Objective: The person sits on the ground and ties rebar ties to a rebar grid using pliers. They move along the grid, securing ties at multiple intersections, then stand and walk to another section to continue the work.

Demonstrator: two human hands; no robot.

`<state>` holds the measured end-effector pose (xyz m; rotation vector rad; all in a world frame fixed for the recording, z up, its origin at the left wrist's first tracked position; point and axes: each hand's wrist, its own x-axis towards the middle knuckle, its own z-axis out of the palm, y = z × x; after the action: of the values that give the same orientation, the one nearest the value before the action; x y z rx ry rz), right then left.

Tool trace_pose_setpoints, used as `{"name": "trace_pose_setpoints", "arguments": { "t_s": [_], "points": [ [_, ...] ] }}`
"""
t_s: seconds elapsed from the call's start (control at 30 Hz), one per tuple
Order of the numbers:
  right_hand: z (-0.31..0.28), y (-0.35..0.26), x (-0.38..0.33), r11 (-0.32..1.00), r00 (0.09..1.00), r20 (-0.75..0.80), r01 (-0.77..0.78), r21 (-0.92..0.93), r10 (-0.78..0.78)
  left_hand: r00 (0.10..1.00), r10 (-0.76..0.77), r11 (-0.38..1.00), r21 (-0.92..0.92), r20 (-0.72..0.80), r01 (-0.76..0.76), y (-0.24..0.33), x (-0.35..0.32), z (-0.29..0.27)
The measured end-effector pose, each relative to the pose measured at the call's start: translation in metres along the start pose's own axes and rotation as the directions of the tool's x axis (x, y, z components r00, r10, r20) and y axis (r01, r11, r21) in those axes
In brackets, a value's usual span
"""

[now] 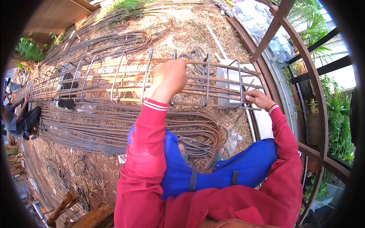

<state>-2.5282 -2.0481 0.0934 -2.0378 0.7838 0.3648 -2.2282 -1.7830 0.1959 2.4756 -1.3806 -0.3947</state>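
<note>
A long rebar cage (129,79) of rusty lengthwise bars and square stirrups stretches across in front of me, from far left to right. My left hand (170,77) is closed in a fist at its upper side, right by one stirrup (175,55). The hand covers the exact spot of its grip. At the cage's right end, my right hand (259,99) has thumb and fingers pinched at the lower corner of the end stirrup (241,81), among the bar ends. Whether the fingers pinch the stirrup or a bar is hard to see.
Bent long bars (182,125) lie between my feet and the cage. More looped bars (137,40) lie beyond it. Another person (23,117) sits at the cage's far left end. A brown metal frame (315,79) stands at right. Cut wood (91,216) lies lower left.
</note>
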Motion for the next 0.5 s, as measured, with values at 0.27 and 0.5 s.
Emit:
{"name": "trace_pose_setpoints", "arguments": {
  "t_s": [0.27, 0.5],
  "points": [
    [0.011, -0.008, -0.013, 0.987, 0.991, 0.069, -0.103, -0.125, 0.112, 0.996, 0.066, 0.998, 0.017, 0.066, -0.067, 0.027, 0.004, 0.006],
    [0.020, -0.021, -0.028, 0.980, 0.998, -0.067, 0.004, -0.197, -0.018, 0.991, 0.058, 0.996, 0.056, 0.124, -0.065, 0.033, 0.010, 0.015]
  ]
}}
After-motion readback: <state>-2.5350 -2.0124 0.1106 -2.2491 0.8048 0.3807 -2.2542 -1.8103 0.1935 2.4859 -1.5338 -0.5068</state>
